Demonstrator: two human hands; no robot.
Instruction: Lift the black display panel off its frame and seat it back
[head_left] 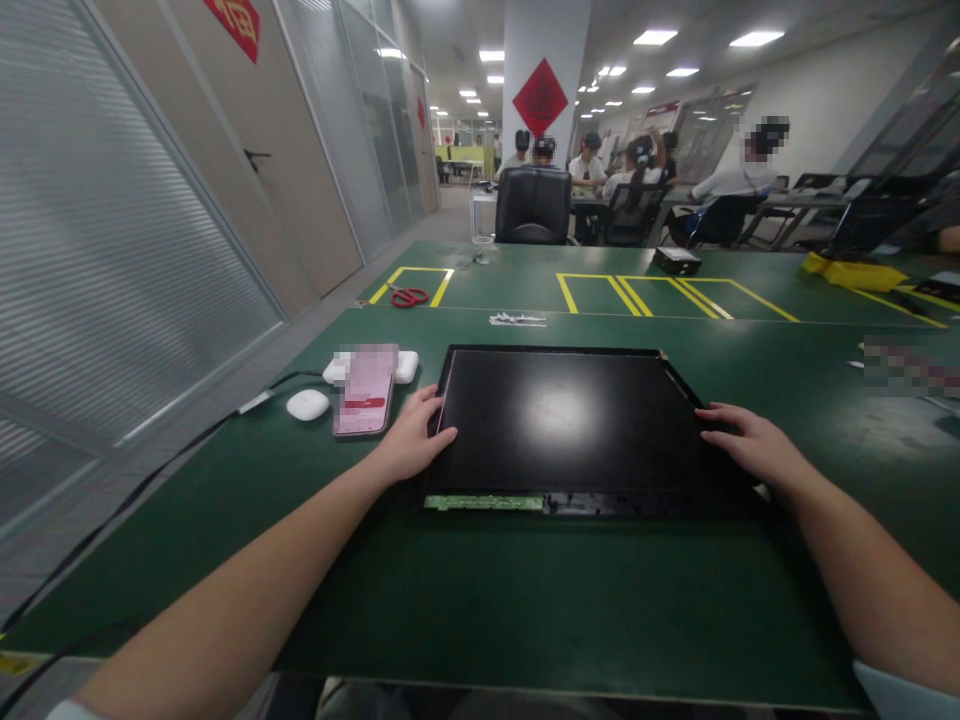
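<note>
A black flat display panel (510, 420) lies face up on the green table, its glossy surface reflecting a bright spot. Along its near edge runs a narrow green circuit board (484, 503). My left hand (412, 438) grips the panel's left edge, thumb on top of the frame and fingers along the side. At the right edge, my right hand (750, 445) holds the frame between thumb and fingers. The undersides of both grips are hidden.
Left of the panel lie a phone (367, 400), a white rounded device (307, 404) and a cable (202, 435). Red-handled scissors (409, 297), small white pieces (517, 320), a black box (676, 262) and a yellow object (855, 272) sit farther back. Several people work beyond a black chair (534, 205).
</note>
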